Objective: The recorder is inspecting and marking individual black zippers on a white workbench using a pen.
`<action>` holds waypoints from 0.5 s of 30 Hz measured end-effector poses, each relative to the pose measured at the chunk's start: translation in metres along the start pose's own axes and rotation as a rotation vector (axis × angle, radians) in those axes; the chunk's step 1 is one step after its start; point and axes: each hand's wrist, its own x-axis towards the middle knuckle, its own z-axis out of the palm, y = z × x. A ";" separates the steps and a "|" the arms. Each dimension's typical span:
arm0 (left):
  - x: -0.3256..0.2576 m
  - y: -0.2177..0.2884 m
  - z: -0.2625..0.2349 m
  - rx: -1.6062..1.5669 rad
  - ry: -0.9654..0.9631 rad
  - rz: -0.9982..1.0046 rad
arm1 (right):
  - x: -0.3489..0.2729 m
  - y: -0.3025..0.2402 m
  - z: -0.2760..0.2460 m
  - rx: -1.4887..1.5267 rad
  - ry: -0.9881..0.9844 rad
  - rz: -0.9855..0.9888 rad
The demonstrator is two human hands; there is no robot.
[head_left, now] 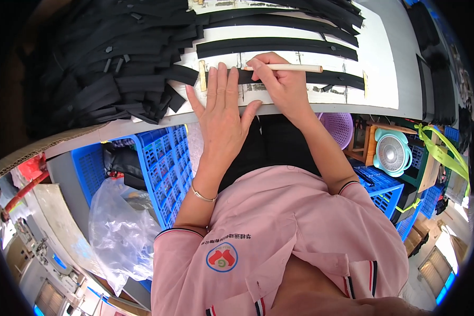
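Note:
A black fabric strip [321, 78] lies lengthwise across a white marked board [376, 58] on the table. My left hand [221, 102] rests flat on the strip near its left part, fingers stretched out and thumb apart. In my right hand [285, 84] is a pale pencil [300, 68], its tip by the strip just right of my left fingers. Further up the board lies another black strip [279, 48], with more strips beyond it. Small tan pieces, one of them a tan strip [203, 76], sit on the board near the strip's ends.
A large heap of black strips [100, 63] covers the table's left side. Dark stacked pieces [429, 89] stand at the right edge. Below the table are a blue crate [166, 168] with a clear plastic bag [121, 231], a purple basket [337, 129] and a turquoise fan [392, 152].

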 end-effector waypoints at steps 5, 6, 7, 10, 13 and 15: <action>-0.001 -0.002 0.000 0.037 -0.007 0.005 | -0.001 -0.002 0.003 -0.013 -0.015 -0.043; -0.001 -0.002 0.000 0.029 -0.004 0.003 | -0.001 -0.002 0.003 -0.038 -0.026 -0.049; -0.001 -0.002 0.001 0.026 -0.005 0.003 | -0.001 -0.002 0.002 -0.062 -0.037 -0.054; -0.001 -0.002 0.000 0.019 -0.005 0.010 | -0.001 -0.004 0.002 -0.110 -0.047 -0.059; -0.001 -0.002 0.001 0.027 0.006 0.013 | -0.001 -0.004 0.007 -0.067 0.013 -0.130; -0.001 -0.002 0.001 0.013 0.010 0.008 | -0.003 -0.006 0.002 -0.069 -0.015 -0.059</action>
